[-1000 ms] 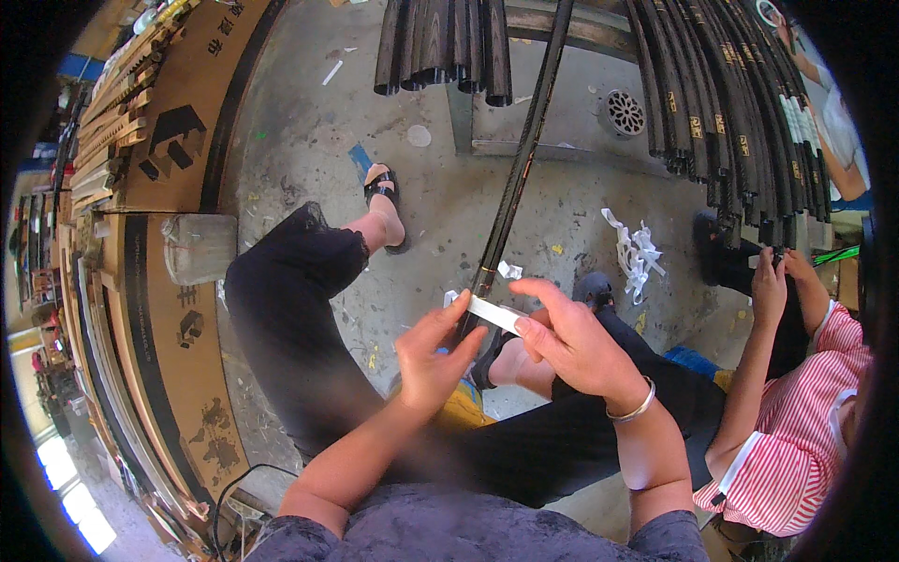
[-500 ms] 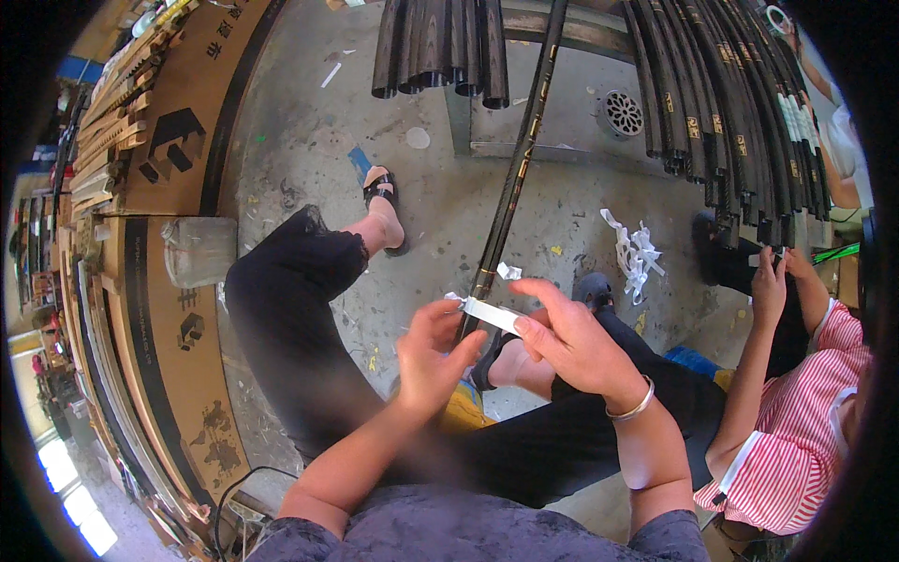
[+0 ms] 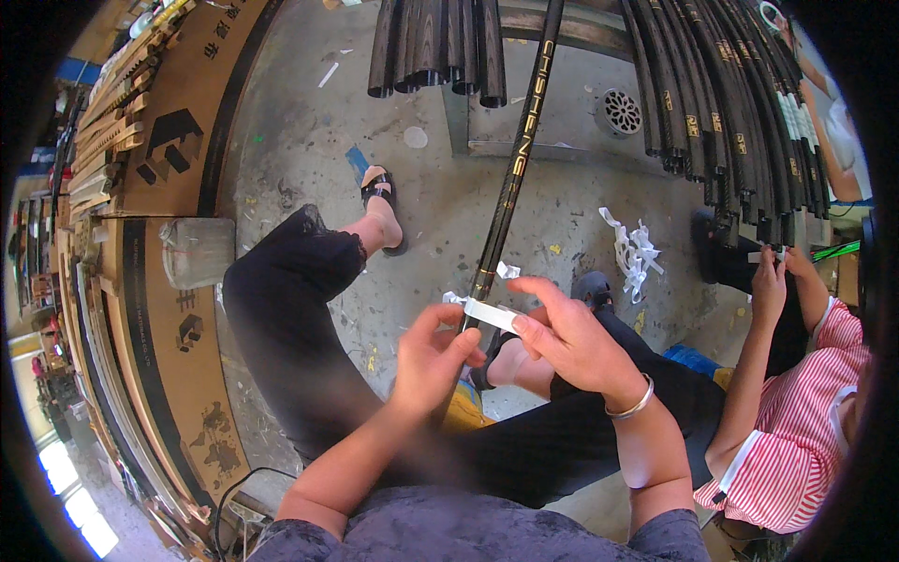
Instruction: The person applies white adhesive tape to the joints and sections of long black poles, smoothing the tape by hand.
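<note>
A slim black rod with gold lettering slants down from the top of the view to my hands. Near its lower end, a white tape strip crosses the rod, with a crumpled white bit at its left. My left hand is closed round the rod just below the strip, thumb on top. My right hand pinches the strip's right end between thumb and fingers, its index finger stretched above. Another white scrap sits by the rod just above the strip.
Black tubes jut in at the top; many black rods lie at the right. There a co-worker's hands hold a rod end. White strips litter the floor. Cardboard boxes and a clear plastic tub stand left.
The rod has turned about its length, so its gold lettering now faces up. My left thumb and fingers have shifted round it; my right hand stays almost still with the strip.
</note>
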A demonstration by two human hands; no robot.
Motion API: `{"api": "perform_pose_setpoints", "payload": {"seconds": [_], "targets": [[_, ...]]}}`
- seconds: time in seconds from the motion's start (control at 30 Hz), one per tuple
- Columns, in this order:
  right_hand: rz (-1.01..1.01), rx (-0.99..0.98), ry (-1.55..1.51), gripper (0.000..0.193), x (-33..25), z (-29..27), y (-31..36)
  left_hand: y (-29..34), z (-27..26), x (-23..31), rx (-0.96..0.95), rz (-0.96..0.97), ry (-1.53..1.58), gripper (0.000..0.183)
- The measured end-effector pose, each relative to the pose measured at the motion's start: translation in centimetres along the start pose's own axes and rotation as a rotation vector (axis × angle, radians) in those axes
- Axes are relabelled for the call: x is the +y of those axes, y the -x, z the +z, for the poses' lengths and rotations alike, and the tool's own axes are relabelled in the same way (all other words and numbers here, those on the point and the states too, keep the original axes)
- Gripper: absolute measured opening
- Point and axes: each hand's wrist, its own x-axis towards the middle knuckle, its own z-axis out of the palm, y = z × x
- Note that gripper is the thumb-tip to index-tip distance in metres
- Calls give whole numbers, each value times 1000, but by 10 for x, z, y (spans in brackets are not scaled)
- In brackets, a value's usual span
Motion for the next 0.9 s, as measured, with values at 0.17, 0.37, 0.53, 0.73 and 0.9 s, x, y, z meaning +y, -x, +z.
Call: {"api": "perform_pose_setpoints", "payload": {"seconds": [0.17, 0.37, 0.53, 0.73, 0.9], "targets": [[3, -5, -9, 40, 0, -1, 0, 1, -1, 4, -29, -39, 48, 31], [-8, 4, 5, 40, 0, -1, 0, 2, -2, 5, -52, -34, 5, 29], [-8, -1, 1, 40, -3, -2, 1, 2, 0, 1, -44, 17, -2, 27], [-11, 7, 3, 40, -1, -1, 0, 1, 0, -1, -50, 18, -36, 28], [-11, 12, -14, 40, 0, -2, 0, 2, 7, 8, -62, -75, 95, 26]]}}
